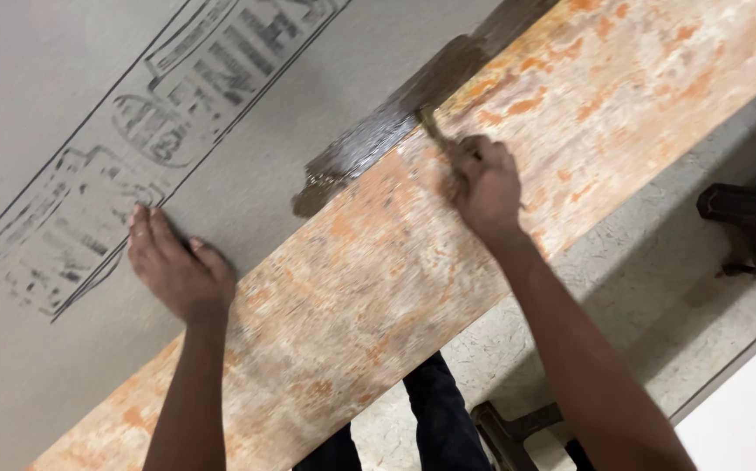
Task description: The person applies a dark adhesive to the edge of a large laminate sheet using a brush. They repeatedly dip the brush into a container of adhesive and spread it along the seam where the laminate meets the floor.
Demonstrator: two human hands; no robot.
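Landmark: the long mottled orange-and-cream board (413, 262) running diagonally from lower left to upper right.

Left of the board, a grey sheet (37, 78) with blurry dark printed outlines lies flat, touching the board's upper edge. The left hand (175, 266) rests on that sheet just beside the board's edge, palm down, fingers spread flat, holding nothing, seemingly bracing.

Along the board's upper edge, toward its upper end, a dark wet brown coating (395, 122) runs in a strip and spills a bit onto the grey sheet. It starts near the board's middle and runs out of frame at the top.

Right hand (482, 183) is over the board, fist closed round a small brush (434, 126); the bristle end touches the board right at the border of the dark strip.

Progress, as judged: only that narrow edge strip is coated. Most of the board's face, the whole lower half and the right side, is still bare.

Right of the board: speckled floor (657, 288) and dark metal legs (749, 218). Below the board, dark trousers (434, 410).
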